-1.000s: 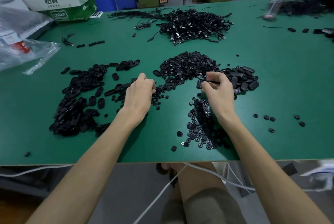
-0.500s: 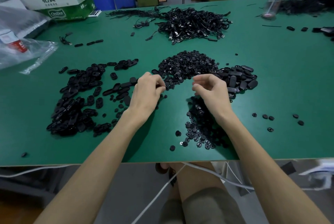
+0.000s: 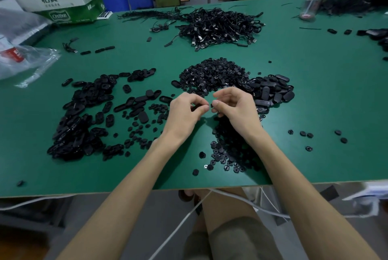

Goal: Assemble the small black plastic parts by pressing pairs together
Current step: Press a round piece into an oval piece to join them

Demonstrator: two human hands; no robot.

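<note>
I see both hands meeting fingertip to fingertip over the middle of the table [image 3: 315,96]. The right hand [image 3: 237,108] pinches a small black part [image 3: 212,105]. The left hand [image 3: 184,113] is curled narrow, can't tell what's in it. Round-parts pile [image 3: 214,75] is just behind them, with oval pieces [image 3: 84,117] toward the left edge.

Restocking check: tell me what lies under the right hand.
Small round black parts spread on the green table beneath the right hand and wrist. How far that pile runs under the palm is covered, as is anything the hand holds.
</note>
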